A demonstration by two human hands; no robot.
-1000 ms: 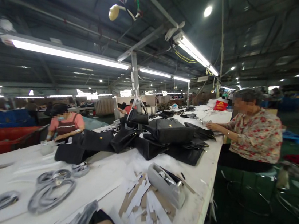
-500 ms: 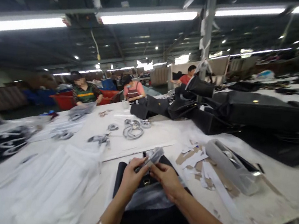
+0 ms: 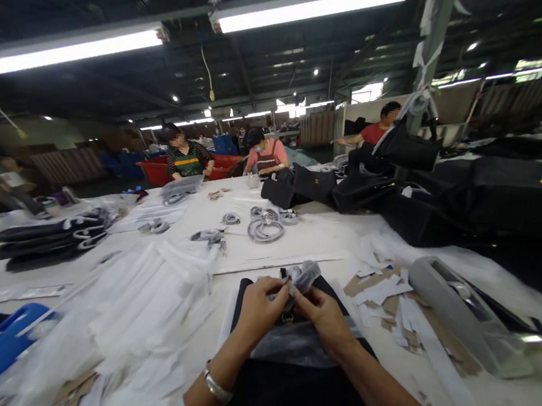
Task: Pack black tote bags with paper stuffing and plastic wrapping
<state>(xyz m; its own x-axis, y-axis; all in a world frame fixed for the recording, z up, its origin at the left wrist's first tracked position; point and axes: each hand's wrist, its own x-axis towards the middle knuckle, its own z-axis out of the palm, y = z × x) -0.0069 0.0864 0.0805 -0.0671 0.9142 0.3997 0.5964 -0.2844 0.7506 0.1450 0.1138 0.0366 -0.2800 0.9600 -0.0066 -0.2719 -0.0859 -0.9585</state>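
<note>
A black bag (image 3: pixel 296 393) lies on the white table in front of me, with a sheet of translucent wrap (image 3: pixel 299 345) across its middle. Over its upper part, my left hand (image 3: pixel 262 305) pinches a crumpled piece of clear plastic wrap (image 3: pixel 305 275). Close beside it, my right hand (image 3: pixel 323 316) has thumb and forefinger closed on the same wrap. Fingertips of both hands nearly meet. A small gold-coloured metal fitting (image 3: pixel 287 317) shows just below them. What lies inside the wrap is hard to make out.
White sheets (image 3: pixel 153 301) are piled at left, near a blue object (image 3: pixel 7 348). Paper scraps (image 3: pixel 389 295) and a clear plastic container (image 3: pixel 465 322) lie right. Wrapped coils (image 3: pixel 266 226) sit ahead; black bags (image 3: pixel 491 199) fill the right back. Several people stand beyond the table.
The view has swung left, so things appear further right. Both hands remain at the plastic wrap, with fingertips slightly shifted and the wrap bunched differently.
</note>
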